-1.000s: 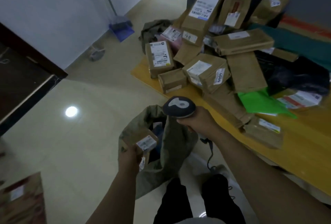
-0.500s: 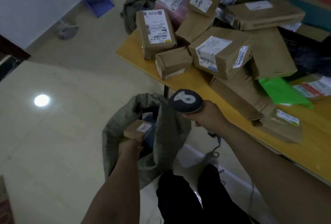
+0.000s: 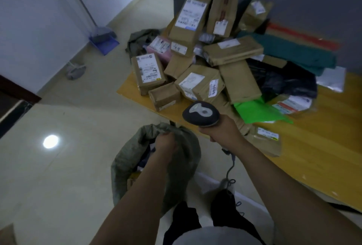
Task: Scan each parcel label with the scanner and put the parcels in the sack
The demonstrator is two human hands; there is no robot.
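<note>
A grey-green sack point(image 3: 127, 158) stands open on the floor in front of my legs, with dark and brown parcels point(image 3: 144, 163) inside. My left hand point(image 3: 166, 145) is at the sack's far rim with its fingers curled downward. It is blurred, and no parcel shows in it. My right hand point(image 3: 221, 133) grips the handle of the dark scanner point(image 3: 200, 113) above the table's near edge, its head pointing left. A heap of brown labelled parcels point(image 3: 199, 84) lies on the yellow table point(image 3: 313, 147), with a small brown box point(image 3: 164, 97) nearest the sack.
The scanner's coiled cable point(image 3: 231, 166) hangs to the floor by my right leg. Green, black and teal bags point(image 3: 258, 109) lie right of the heap. A blue dustpan point(image 3: 103, 43), a second sack point(image 3: 141, 39) and dark furniture point(image 3: 11, 103) stand farther off.
My left hand held a small labelled box over the sack; now the box is out of sight and the hand sits higher, at the rim. The scanner stayed put.
</note>
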